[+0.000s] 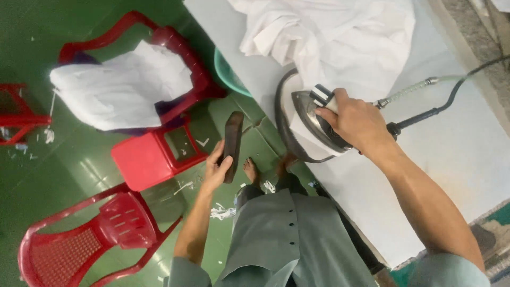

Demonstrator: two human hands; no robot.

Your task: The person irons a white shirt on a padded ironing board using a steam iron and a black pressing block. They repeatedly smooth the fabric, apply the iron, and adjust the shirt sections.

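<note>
While the right hand (pixel 355 121) grips the iron (pixel 313 127) at the table's edge (pixel 340 191) — the left hand (pixel 218 167) clasps a dark block (pixel 232 141).

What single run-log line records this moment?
left hand: holds dark block | right hand: grips iron on white table | white cloth behind

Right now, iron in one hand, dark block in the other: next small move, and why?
Probably slide the iron forward onto the white cloth. The right hand grips its handle, and it sits at the near edge of the white table, just short of the crumpled cloth. The left hand holds the dark block out over the green floor, clear of the table.
</note>
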